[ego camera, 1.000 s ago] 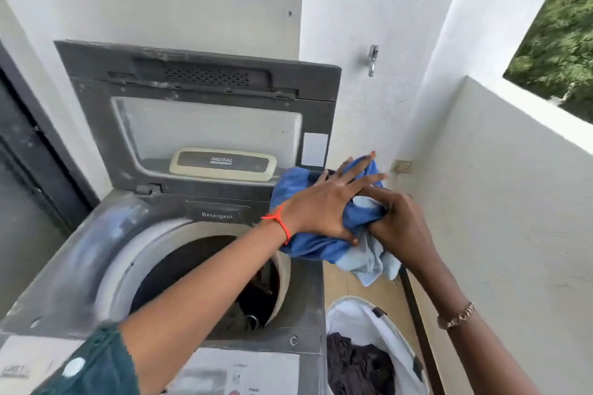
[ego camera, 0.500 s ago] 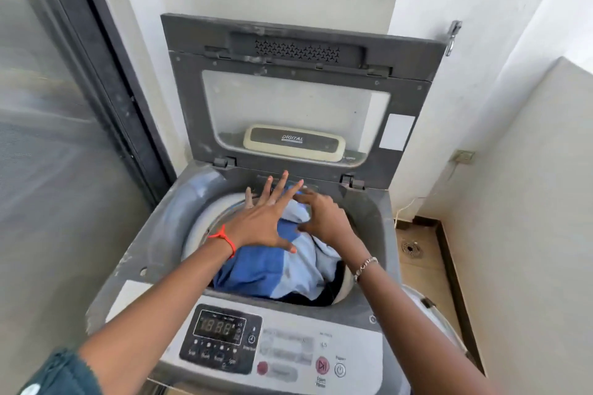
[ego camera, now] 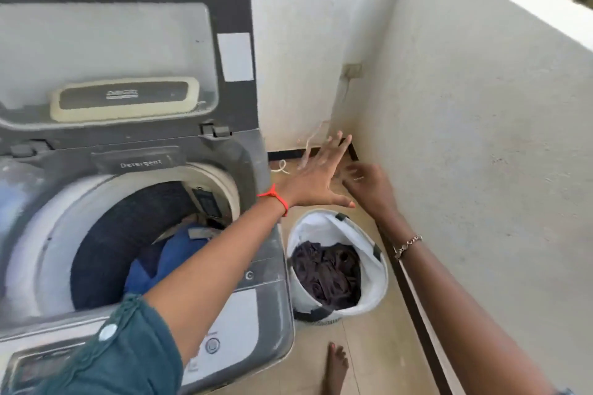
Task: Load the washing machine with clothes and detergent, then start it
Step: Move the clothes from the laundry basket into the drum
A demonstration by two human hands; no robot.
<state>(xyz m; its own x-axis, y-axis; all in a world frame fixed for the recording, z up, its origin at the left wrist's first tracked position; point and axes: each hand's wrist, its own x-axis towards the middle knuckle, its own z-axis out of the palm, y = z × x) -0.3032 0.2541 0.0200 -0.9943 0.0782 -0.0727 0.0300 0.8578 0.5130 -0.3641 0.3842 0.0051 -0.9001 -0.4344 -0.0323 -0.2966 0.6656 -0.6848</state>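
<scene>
Head view: the left hand (ego camera: 316,175), fingers spread, and right hand (ego camera: 369,189), fingers loosely bent, hover empty above the laundry basket (ego camera: 372,297). A blue garment (ego camera: 173,253) lies in the washing machine (ego camera: 41,250); dark clothes (ego camera: 327,272) wait in the basket, detergent and start apparently pending.

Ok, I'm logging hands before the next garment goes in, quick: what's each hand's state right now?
Left hand: open, fingers spread, holding nothing.
Right hand: open, fingers loosely curled and blurred, nothing in its grip.
</scene>
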